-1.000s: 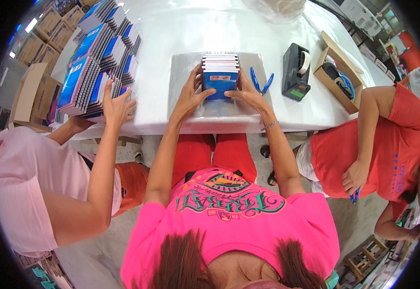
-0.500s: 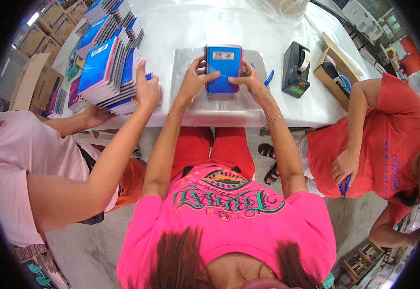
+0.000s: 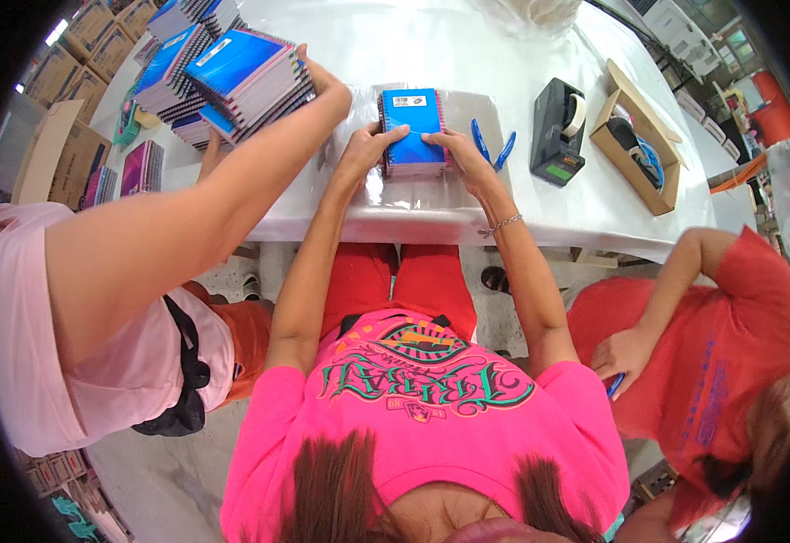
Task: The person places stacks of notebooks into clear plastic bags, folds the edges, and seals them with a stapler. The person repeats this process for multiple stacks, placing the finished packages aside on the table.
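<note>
A small stack of blue spiral notebooks (image 3: 416, 113) rests on a clear plastic sheet (image 3: 350, 110) at the table's near side. My left hand (image 3: 368, 152) grips its left edge, thumb on the top cover. From the opposite side my right hand (image 3: 461, 154) clasps the stack, its thumb also on the cover. Most of my fingers are hidden along the notebooks' sides. Just right of the stack lie blue-handled nippers (image 3: 493, 145), touched by neither hand.
A black tape dispenser (image 3: 558, 131) and an open cardboard box (image 3: 639, 149) stand to the right. At left, a co-worker's arm (image 3: 187, 226) reaches among tall notebook stacks (image 3: 250, 77). Another person in red (image 3: 685, 344) holds something blue at the right.
The notebooks in my hands have shifted slightly left and sit flatter, and the nippers show fully. The left co-worker has moved a stack farther in and right; the person in red has shifted nearer.
</note>
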`<move>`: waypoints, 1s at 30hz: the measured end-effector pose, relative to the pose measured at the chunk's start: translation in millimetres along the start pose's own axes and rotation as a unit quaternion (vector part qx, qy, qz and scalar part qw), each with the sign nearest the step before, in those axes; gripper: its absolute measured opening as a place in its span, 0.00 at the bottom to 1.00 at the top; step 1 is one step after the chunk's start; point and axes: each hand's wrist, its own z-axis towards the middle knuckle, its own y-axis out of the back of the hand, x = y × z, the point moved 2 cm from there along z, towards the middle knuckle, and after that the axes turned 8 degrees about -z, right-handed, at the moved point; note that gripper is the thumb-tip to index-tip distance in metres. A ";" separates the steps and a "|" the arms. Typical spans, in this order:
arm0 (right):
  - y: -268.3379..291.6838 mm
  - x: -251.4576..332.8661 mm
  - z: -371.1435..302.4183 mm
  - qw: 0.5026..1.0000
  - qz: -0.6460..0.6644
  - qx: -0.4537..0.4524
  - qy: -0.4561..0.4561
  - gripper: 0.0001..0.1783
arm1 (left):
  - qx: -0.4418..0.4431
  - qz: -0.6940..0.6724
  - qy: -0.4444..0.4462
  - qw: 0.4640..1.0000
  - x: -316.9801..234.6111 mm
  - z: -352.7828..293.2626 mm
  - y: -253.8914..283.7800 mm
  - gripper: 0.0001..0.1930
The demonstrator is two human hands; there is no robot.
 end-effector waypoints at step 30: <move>63.7 -14.6 -30.4 0.854 -0.373 -0.324 0.165 0.29 | -0.215 0.360 -0.357 0.834 -50.7 -64.4 -28.6 0.17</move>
